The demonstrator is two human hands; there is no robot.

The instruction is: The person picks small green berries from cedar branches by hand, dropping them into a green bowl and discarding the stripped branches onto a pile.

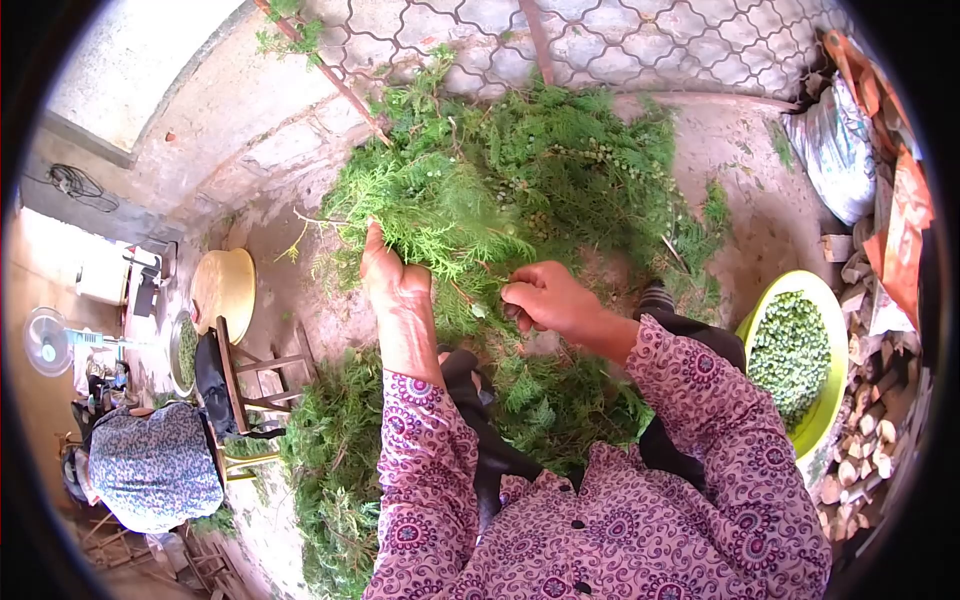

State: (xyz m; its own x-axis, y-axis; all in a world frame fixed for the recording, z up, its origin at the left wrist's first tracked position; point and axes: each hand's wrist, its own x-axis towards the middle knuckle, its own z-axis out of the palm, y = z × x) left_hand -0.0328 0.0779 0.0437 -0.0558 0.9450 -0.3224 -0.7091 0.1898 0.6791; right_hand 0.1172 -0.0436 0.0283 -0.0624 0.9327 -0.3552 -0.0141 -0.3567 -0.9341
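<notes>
My left hand (397,278) is closed on a leafy evergreen branch (430,215), its flat, scaly sprays spreading out above the fingers. To the right of it my right hand (550,300) is curled in a pinch, close to the lower sprays of that branch. Whatever may be between those fingertips is hidden. Beyond both hands lies a big heap of cut evergreen branches (590,160), with small pale green cones among the foliage. More evergreen cuttings (335,450) lie to my left, and others between my legs.
A yellow-green basin (836,392) of small green cones stands at right, beside stacked firewood (870,440) and a white sack (835,150). A wire mesh fence (590,45) borders the far side. At left are a wooden chair (265,375), a round tub (240,290) and another person (155,465).
</notes>
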